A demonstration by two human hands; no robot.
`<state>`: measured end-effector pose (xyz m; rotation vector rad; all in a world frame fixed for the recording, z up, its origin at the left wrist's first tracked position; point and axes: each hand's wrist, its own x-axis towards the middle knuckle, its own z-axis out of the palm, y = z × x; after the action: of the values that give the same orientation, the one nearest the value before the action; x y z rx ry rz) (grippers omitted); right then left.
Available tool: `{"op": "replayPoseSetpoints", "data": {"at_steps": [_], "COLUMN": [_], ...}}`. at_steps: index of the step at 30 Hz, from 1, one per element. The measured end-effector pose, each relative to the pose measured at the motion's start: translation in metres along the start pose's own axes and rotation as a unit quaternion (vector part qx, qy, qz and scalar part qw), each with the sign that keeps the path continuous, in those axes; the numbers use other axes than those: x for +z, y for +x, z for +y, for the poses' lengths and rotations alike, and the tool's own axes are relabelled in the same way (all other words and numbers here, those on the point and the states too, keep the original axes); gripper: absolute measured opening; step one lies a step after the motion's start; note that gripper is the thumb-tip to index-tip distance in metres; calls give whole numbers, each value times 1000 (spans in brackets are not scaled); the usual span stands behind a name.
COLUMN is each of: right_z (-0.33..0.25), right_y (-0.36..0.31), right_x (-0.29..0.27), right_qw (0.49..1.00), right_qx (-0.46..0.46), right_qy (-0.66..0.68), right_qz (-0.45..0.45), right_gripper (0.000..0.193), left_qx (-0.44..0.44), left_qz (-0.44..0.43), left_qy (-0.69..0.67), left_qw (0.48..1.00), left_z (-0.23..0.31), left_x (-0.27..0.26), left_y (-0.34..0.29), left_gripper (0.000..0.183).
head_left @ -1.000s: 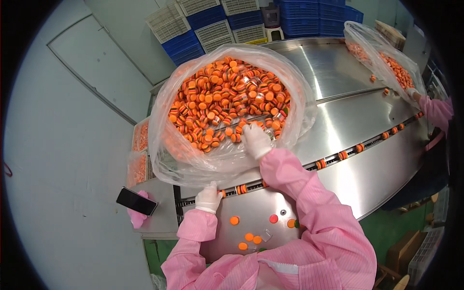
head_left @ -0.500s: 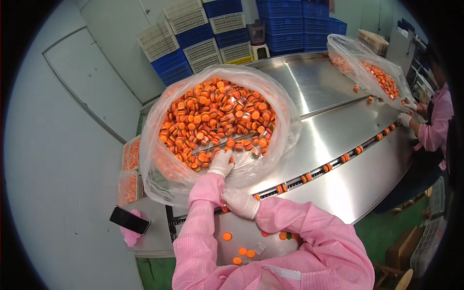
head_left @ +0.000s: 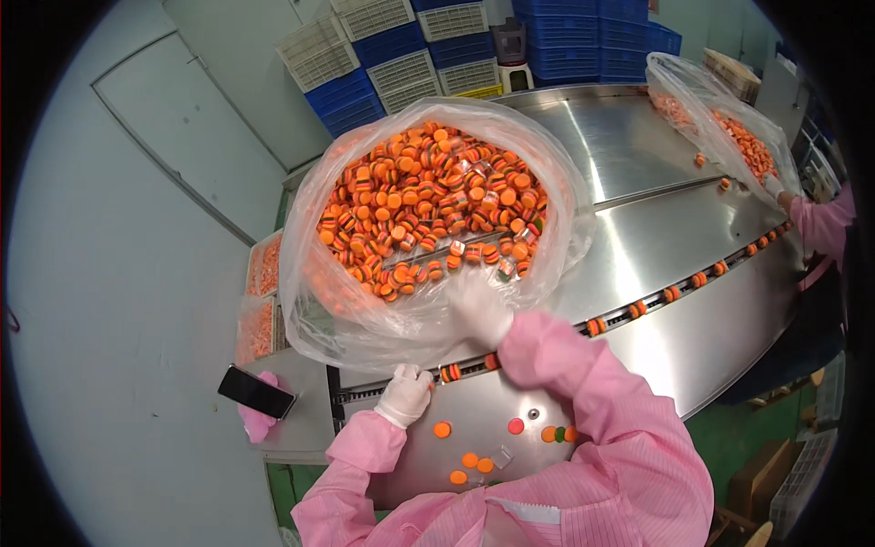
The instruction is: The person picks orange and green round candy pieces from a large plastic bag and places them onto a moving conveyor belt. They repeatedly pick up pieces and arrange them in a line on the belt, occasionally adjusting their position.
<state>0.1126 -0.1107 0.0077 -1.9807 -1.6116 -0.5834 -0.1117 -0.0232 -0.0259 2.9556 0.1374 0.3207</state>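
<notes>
A large clear plastic bag [head_left: 576, 214] lies open, filled with small striped candies [head_left: 401, 196] in orange, red and green layers. My left hand [head_left: 406, 397], in a white glove, is at the conveyor track's [head_left: 538, 345] left part, its fingers closed; a bit of orange shows at the fingertips, seemingly a layered candy. My gloved right hand [head_left: 479, 308] is over the bag's near edge, smeared by motion, so its fingers cannot be made out. Candies sit spaced along the track, among them one striped candy [head_left: 451, 373] just right of my left hand.
Loose orange discs [head_left: 470, 459], a red disc [head_left: 516, 426] and a clear wrapper piece [head_left: 502, 457] lie on the near metal surface. A phone [head_left: 256, 392] rests on pink cloth at left. A co-worker's sleeve [head_left: 820, 223] and second bag [head_left: 684, 109] are far right. Crates [head_left: 556, 46] stand behind.
My left hand has come out of the bag toward me, down to the track. My right hand has moved up from the track to the bag's near edge. The view has shifted slightly.
</notes>
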Motion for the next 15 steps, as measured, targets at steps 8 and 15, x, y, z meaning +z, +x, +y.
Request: {"op": "replayPoseSetpoints", "data": {"at_steps": [8, 15], "right_z": [89, 61], "right_y": [30, 19], "right_x": [68, 28], "right_qw": [974, 978], "right_qx": [114, 135], "right_qy": [-51, 96], "right_qz": [-190, -124], "right_gripper": [25, 16], "left_qx": [43, -115], "left_qz": [-90, 166], "left_qy": [-92, 68], "left_qw": [991, 977], "left_z": [11, -70], "left_x": [-37, -31], "left_y": [39, 137], "left_gripper": [13, 25]}}
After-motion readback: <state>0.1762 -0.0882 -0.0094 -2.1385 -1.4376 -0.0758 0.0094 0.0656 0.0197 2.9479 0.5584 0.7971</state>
